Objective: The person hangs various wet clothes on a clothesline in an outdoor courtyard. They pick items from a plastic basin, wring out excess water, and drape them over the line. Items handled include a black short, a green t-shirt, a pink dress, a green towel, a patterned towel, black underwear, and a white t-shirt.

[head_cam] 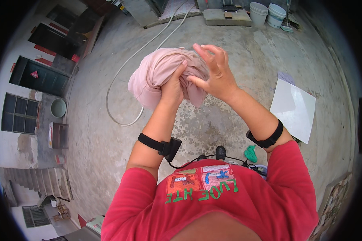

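A bunched pink cloth is held up in front of me, above the concrete floor. My left hand grips it from below, its thumb lying over the folds. My right hand is at the cloth's right side with its fingers spread and curved; the thumb tip is close to the folds, and whether it touches them I cannot tell. Black straps with small boxes are around both my arms, and a black cable hangs between them across my front.
A pale hose loops over the concrete floor. White buckets stand at the far wall beside a low slab. A white panel lies to the right. A green cloth is on the floor near my shoes.
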